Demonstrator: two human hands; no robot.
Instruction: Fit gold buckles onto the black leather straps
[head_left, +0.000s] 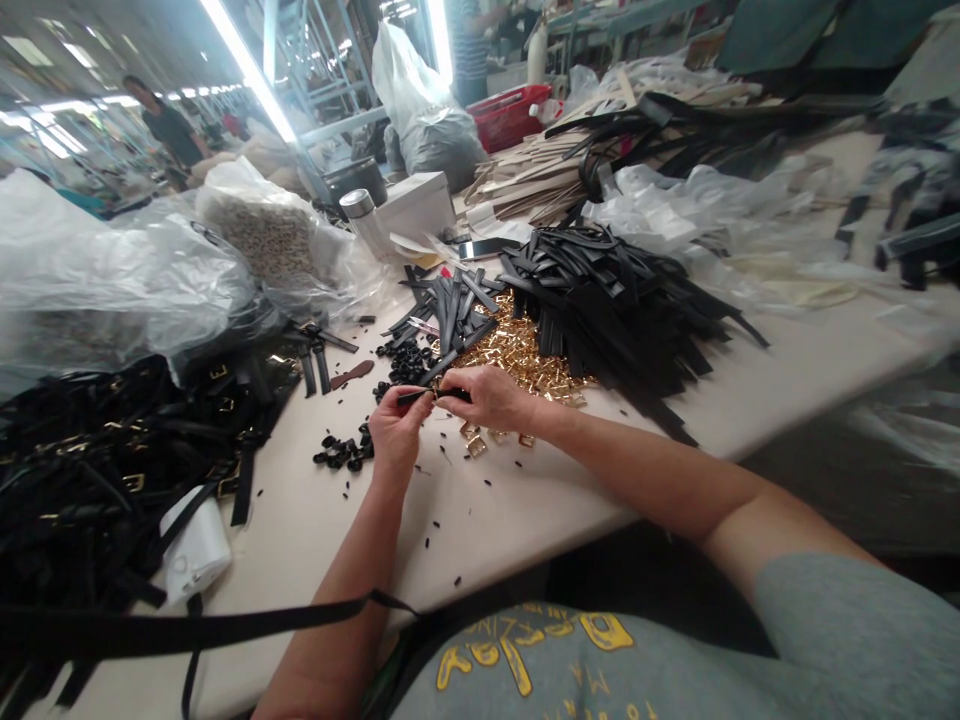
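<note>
My left hand [397, 425] and my right hand [489, 398] meet above the near part of the table, both pinching one short black strap [454, 394]. A bit of gold shows on the strap between my fingertips, perhaps a buckle; the fingers hide most of it. Just beyond my right hand spreads a pile of gold buckles [517, 350], and a few loose gold buckles [475, 442] lie below it. Small black loops [405, 362] are heaped past my left hand, with another cluster of black loops [346, 452] to its left.
Black straps [600, 270] are stacked at the right, shorter strips [454, 305] beside them. Finished buckled straps [112, 480] fill the left side near a white device [196, 545]. Farther back stand plastic bags [255, 225], a metal flask [364, 215] and a red basket [510, 118]. A person [165, 125] stands far left.
</note>
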